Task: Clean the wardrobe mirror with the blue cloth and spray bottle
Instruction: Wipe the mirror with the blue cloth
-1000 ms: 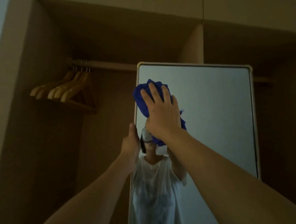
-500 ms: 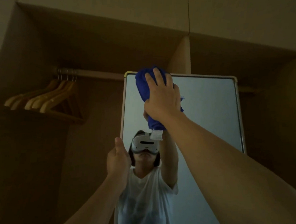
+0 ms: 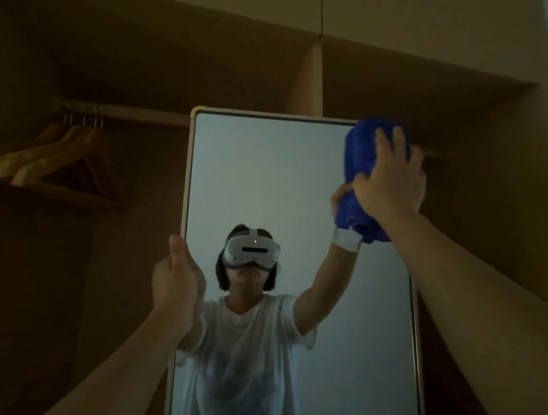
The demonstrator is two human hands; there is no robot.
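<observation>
A tall mirror (image 3: pixel 268 174) with a pale frame stands in front of an open wardrobe. My right hand (image 3: pixel 391 180) presses a bunched blue cloth (image 3: pixel 361 161) against the glass at the mirror's top right corner. My left hand (image 3: pixel 177 278) grips the mirror's left frame edge about halfway up the visible part. The glass reflects a person in a white T-shirt wearing a white headset. No spray bottle is in view.
Several wooden hangers (image 3: pixel 42 158) hang on a rail (image 3: pixel 127 112) in the dim left compartment of the wardrobe. A vertical divider panel (image 3: pixel 310 80) rises behind the mirror's top. A dark compartment lies to the right.
My right hand has swept the blue cloth from the mirror's top left across to its top right corner. My left hand has kept its hold on the left frame edge.
</observation>
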